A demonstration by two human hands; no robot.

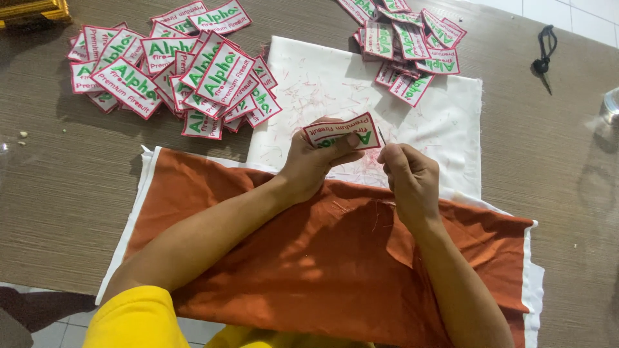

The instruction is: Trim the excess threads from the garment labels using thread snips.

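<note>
Holding a white embroidered patch (342, 132) with red border and green lettering, left hand (314, 161) raised just above a white cloth (445, 122), fingers (345, 143) pinching the patch along its lower edge, thumb on top. Right hand (408, 177) just beside it, fingers (389, 156) curled and pressed together at the patch's right corner, close to a thin dark tool tip (381, 135) barely showing above the knuckles; cannot tell what exactly is gripped there. Both forearms resting over an orange cloth (309, 258) spread across the near part of the desk (58, 193), white lining peeking out along its edges. Yellow sleeve (135, 319) at the bottom left.

White cloth littered with fine red and white thread trimmings (322, 84), densest under the hands. Large loose heap of matching patches (174, 71) on the desk to the far left, overlapping the cloth's left corner. Smaller heap of patches (409, 45) at the far edge, partly on the white cloth, partly on the bare desk. No box or tray in sight; heaps lying loose on desk and cloth. Black cord (545, 48) lying well apart on the far right. Rim of a clear glass object (611, 103) at the right edge, contents not discernible. Gold-coloured frame corner (35, 9) at the top left.
</note>
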